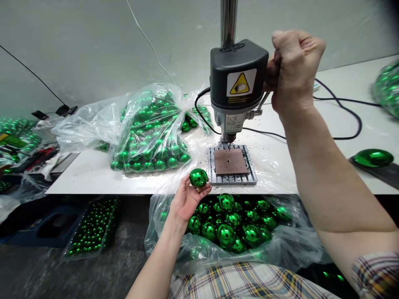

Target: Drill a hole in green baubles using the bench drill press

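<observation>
My left hand (189, 199) holds a shiny green ball (198, 177) in its fingertips, palm up, beside the front left corner of a drill press base (232, 181). My right hand (294, 66) is raised in a fist at the right side of the drill press head (238, 74), closed around its feed lever (263, 101); most of the grip is hidden by the fingers. Under the drill bit, a brown square board (229, 166) with a small hole lies on the base, and dark shavings surround it.
An open plastic bag of green balls (226, 234) sits at my lap below the table edge. A tied bag of balls (149, 145) stands left on the white table (84, 178). A black cable (352, 133) loops at right, near a green rounded object (374, 158). A tray of small balls (92, 228) stands lower left.
</observation>
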The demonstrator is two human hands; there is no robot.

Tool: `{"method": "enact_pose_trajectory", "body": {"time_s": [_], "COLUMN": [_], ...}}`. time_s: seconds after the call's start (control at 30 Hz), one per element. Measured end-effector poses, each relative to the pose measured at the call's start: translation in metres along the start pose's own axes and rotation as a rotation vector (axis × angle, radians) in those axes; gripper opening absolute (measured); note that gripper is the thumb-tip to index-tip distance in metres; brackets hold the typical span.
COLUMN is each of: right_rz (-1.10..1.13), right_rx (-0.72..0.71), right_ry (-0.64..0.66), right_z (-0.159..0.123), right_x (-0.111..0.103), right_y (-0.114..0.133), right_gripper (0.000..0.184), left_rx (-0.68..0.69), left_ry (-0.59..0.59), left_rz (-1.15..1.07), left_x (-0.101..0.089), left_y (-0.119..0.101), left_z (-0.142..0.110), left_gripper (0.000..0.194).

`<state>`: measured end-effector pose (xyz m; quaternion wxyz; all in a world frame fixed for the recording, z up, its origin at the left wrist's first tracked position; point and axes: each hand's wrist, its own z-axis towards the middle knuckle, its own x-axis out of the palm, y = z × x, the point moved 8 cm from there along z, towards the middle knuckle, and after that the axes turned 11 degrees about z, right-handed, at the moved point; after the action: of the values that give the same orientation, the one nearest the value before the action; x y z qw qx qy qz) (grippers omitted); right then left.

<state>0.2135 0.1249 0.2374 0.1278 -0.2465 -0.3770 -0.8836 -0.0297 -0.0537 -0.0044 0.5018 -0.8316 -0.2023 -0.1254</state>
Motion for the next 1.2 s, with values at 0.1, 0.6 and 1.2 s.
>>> {"method": "enact_pose_trajectory", "body": {"time_s": [0.1,0.6,1.2], "right_rz": [0.043,0.046,0.021], "right_rx": [0.009,0.042,0.017], "right_ry": [-0.003,-0.030,0.075], "right_z": [-0.001,-0.004,-0.006], "right_x": [0.000,-0.001,0.005], "right_y": [0.001,0.000,-0.001], "right_gripper": [0.041,0.045,0.057], "left_rx": [0.077,0.830,0.449], "left_ry": [0.009,0.137,-0.404], "left_rz": [0.312,1.590,1.974], "left_x": [-0.011,0.036,-0.005], "left_y": [-0.004,-0.100,-0.190], "left_z": [-0.016,0.003,0.279], "left_gripper": [0.040,0.021,0.055]}}
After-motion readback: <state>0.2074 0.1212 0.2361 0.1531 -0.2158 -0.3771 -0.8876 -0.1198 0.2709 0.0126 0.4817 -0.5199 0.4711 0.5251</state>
